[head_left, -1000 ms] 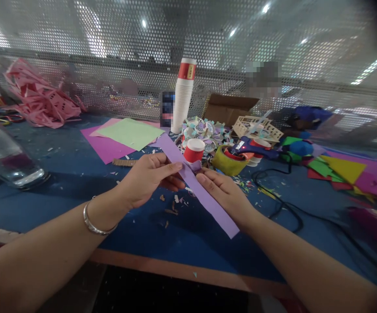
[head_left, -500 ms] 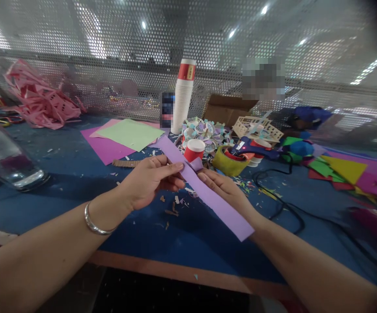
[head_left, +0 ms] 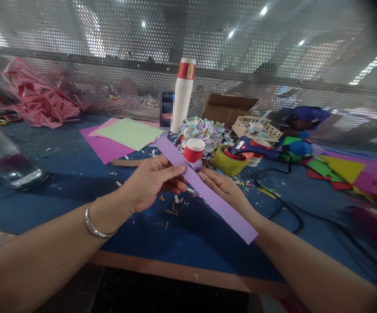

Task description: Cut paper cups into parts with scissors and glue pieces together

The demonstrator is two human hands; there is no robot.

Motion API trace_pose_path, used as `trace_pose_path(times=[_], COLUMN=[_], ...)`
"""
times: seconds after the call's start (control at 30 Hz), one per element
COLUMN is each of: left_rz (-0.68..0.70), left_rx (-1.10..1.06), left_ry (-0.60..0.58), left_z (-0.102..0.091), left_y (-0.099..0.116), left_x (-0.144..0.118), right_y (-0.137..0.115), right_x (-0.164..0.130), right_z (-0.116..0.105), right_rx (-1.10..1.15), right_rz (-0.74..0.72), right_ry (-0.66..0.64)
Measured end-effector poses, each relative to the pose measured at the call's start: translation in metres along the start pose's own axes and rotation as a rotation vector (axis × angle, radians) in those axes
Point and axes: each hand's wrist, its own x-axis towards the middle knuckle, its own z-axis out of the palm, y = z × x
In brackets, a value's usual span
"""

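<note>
My left hand [head_left: 147,182], with a silver bangle at its wrist, pinches a long light-purple paper strip [head_left: 217,204] between thumb and fingers. The strip slants from upper left down to the right, above the table. Behind it my right hand [head_left: 223,184] is closed, its fingers partly covered by the paper; whatever it grips is hidden. A thin dark edge shows by its fingertips, beside a small curled purple piece [head_left: 197,165] at the strip's far edge. Just beyond stands an upside-down red and white paper cup [head_left: 194,150].
A tall stack of paper cups [head_left: 183,95] stands behind. Coloured sheets [head_left: 130,132] lie left of it; cut pieces [head_left: 204,128], a yellow tape roll [head_left: 229,161] and a blue glue gun [head_left: 253,148] with black cord are right. A glass [head_left: 12,156] stands left. Scraps litter the blue table [head_left: 182,239].
The purple strip's near end has shifted slightly right and down. The curled piece beside my right fingertips has sunk lower and shows less. Both hands keep nearly the same place.
</note>
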Motion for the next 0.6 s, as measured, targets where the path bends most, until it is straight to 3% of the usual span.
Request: trace_pose_path(times=[0.6], left_rz=[-0.015], left_rx=[-0.021], left_ry=[-0.064], left_z=[0.0047], left_y=[-0.0009], left_x=[-0.0030], right_y=[0.0039], right_x=[0.0014], right_z=[-0.0030], right_rx=[-0.133], right_rz=[-0.118], right_ry=[0.005])
